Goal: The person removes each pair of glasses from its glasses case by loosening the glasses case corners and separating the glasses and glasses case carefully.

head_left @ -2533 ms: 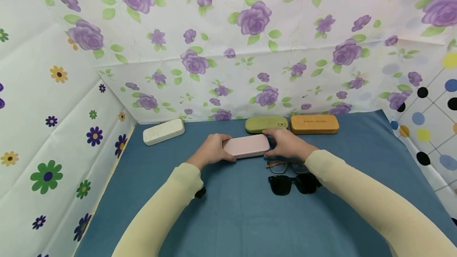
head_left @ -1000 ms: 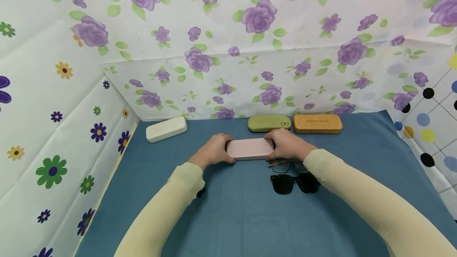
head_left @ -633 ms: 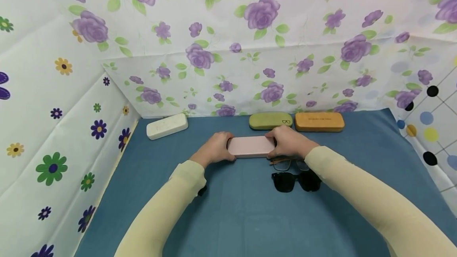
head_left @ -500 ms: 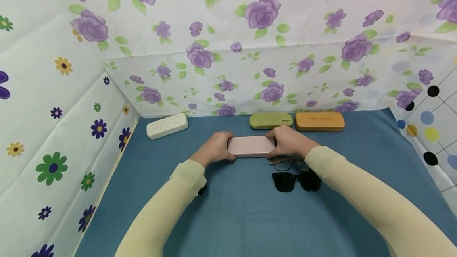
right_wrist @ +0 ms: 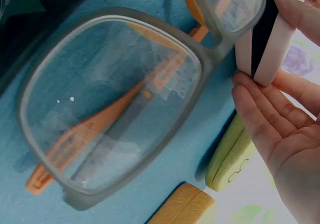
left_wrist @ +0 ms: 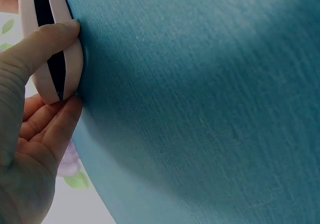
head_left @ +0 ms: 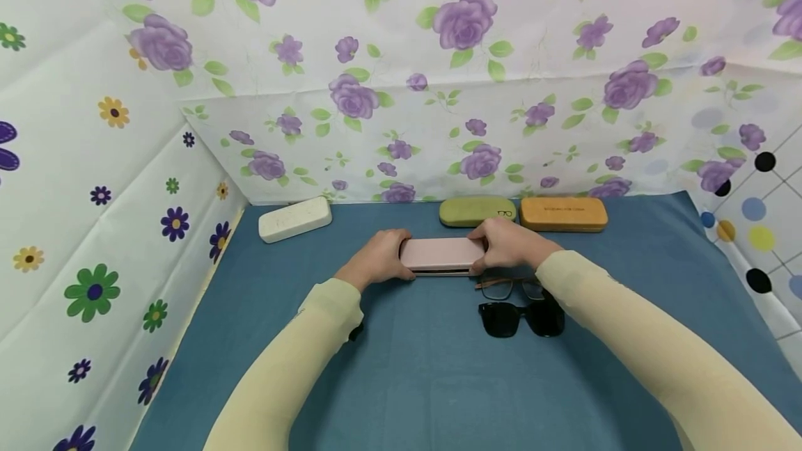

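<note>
A pink glasses case [head_left: 441, 254] lies at the middle of the blue cloth, gripped at both ends. Its lid is slightly raised, leaving a dark gap along the front. My left hand [head_left: 378, 258] holds the left end; in the left wrist view the thumb crosses the gap onto the case's lower half [left_wrist: 74, 66], fingers behind. At the right end, my right hand [head_left: 509, 245] grips the case, its thumb on the lid's front edge in the right wrist view, fingers curled behind the case [right_wrist: 274, 49]. The inside is too dark to make out.
Clear-lens glasses [right_wrist: 115, 14] with orange-brown temples lie just below my right hand, with black sunglasses [head_left: 499, 320] in front of them. Along the floral back wall stand a green case [head_left: 473, 211], an orange case [head_left: 564, 215] and a white case [head_left: 294, 220].
The pink case was shut earlier and slightly angled; it was straightened between both hands, and now its lid is lifted a little. The head view has shifted slightly.
</note>
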Available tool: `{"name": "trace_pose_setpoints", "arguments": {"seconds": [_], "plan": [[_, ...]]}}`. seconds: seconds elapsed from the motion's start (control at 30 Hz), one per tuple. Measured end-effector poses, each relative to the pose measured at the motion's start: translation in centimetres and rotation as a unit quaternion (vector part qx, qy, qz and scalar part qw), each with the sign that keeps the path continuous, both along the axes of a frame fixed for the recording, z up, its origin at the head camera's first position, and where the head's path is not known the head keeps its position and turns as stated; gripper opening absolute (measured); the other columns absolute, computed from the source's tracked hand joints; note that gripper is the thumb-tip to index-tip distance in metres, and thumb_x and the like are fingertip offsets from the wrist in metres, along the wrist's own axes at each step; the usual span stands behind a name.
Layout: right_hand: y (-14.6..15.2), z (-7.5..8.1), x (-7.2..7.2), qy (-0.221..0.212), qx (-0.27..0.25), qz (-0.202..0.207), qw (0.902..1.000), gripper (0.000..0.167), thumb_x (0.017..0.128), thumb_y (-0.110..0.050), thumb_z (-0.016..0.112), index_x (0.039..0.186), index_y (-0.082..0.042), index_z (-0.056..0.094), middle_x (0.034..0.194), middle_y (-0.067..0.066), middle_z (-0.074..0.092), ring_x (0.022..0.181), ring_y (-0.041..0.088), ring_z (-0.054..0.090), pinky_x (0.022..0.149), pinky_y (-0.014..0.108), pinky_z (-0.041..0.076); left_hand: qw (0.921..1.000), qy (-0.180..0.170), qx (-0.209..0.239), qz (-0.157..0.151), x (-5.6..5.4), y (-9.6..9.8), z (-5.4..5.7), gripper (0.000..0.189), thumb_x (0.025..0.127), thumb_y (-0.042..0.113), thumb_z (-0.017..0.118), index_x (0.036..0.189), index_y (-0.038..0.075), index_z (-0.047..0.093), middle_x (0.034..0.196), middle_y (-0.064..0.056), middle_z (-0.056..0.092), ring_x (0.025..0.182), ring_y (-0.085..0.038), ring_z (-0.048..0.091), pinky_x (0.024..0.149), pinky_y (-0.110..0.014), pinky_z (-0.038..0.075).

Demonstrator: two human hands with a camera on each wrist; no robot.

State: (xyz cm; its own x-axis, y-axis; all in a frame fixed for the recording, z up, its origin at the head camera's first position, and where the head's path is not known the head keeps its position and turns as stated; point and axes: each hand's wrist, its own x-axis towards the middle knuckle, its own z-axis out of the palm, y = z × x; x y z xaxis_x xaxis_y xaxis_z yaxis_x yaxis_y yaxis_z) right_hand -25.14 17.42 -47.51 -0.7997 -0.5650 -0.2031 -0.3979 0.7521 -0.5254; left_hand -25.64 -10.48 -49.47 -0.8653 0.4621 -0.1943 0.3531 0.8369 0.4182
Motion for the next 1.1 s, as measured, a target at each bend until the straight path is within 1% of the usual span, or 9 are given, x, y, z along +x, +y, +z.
{"name": "trace_pose_setpoints", "arguments": {"seconds": [0.17,0.37,0.43,0.6,0.7,0.87,0.93,1.1], "plan": [[0.0,0.2,-0.2,-0.012,0.004,-0.002,0.9999,0.047,0.068,-0.041,0.082,0.108,-0.020,0.068,0.079,-0.006,0.066,0.064,0.011,0.057,0.058,0.027,0.046,1.0000,0.001,0.004,-0.002,0.0,0.0,0.2,0.072,0.066,0.037,0.084,0.127,0.015,0.054,0.114,0.000,0.060,0.095,-0.012,0.057,0.080,-0.032,0.050],[0.0,0.5,-0.6,-0.028,0.016,-0.001,0.9995,0.037,0.069,-0.041,0.081,0.098,-0.022,0.069,0.076,-0.003,0.065,0.063,0.014,0.053,0.058,0.028,0.043,1.0000,-0.003,-0.002,-0.005,-0.1,0.1,0.1,0.073,0.066,0.037,0.084,0.128,0.015,0.054,0.116,0.000,0.060,0.097,-0.012,0.057,0.082,-0.033,0.050],[-0.1,0.6,-0.8,-0.031,0.020,-0.002,0.9993,0.036,0.070,-0.040,0.081,0.098,-0.021,0.070,0.076,-0.003,0.065,0.063,0.014,0.053,0.058,0.028,0.043,1.0000,-0.003,-0.002,-0.004,-0.2,0.1,0.1,0.073,0.065,0.037,0.085,0.128,0.015,0.054,0.116,0.000,0.060,0.097,-0.012,0.057,0.082,-0.033,0.050],[-0.2,0.9,-1.0,-0.044,0.021,-0.005,0.9988,0.043,0.070,-0.038,0.080,0.106,-0.017,0.070,0.081,-0.004,0.067,0.067,0.014,0.055,0.062,0.028,0.044,1.0000,-0.002,0.004,-0.001,-0.3,0.0,0.0,0.073,0.064,0.036,0.086,0.127,0.015,0.055,0.115,0.000,0.060,0.096,-0.012,0.058,0.082,-0.033,0.050],[-0.3,1.0,-1.1,-0.054,0.022,-0.009,0.9982,0.044,0.071,-0.037,0.080,0.108,-0.017,0.069,0.084,-0.004,0.067,0.070,0.014,0.056,0.064,0.028,0.045,0.9999,-0.006,0.011,0.002,-0.2,0.0,0.0,0.075,0.063,0.035,0.087,0.127,0.014,0.054,0.115,-0.001,0.060,0.097,-0.013,0.058,0.083,-0.033,0.050],[-0.3,1.0,-1.3,-0.074,0.014,-0.021,0.9969,0.049,0.073,-0.038,0.078,0.115,-0.016,0.067,0.093,-0.004,0.068,0.077,0.013,0.059,0.068,0.028,0.047,0.9998,-0.004,0.017,0.008,-0.3,-0.2,-0.1,0.082,0.062,0.035,0.087,0.132,0.012,0.050,0.118,-0.003,0.059,0.099,-0.014,0.058,0.085,-0.034,0.050],[-0.2,1.0,-1.3,-0.079,0.009,-0.023,0.9965,0.050,0.073,-0.038,0.078,0.116,-0.015,0.066,0.095,-0.004,0.068,0.078,0.013,0.060,0.068,0.028,0.047,0.9998,-0.001,0.019,0.009,-0.3,-0.2,-0.2,0.085,0.062,0.035,0.087,0.133,0.011,0.049,0.118,-0.003,0.059,0.100,-0.014,0.059,0.085,-0.034,0.050],[0.0,1.1,-1.4,-0.091,0.004,-0.028,0.9954,0.050,0.073,-0.038,0.078,0.116,-0.015,0.066,0.099,-0.002,0.069,0.082,0.013,0.061,0.072,0.029,0.048,0.9998,-0.004,0.018,0.011,-0.3,-0.1,-0.2,0.085,0.060,0.035,0.088,0.132,0.011,0.049,0.116,-0.003,0.060,0.098,-0.014,0.059,0.084,-0.034,0.050]]}}
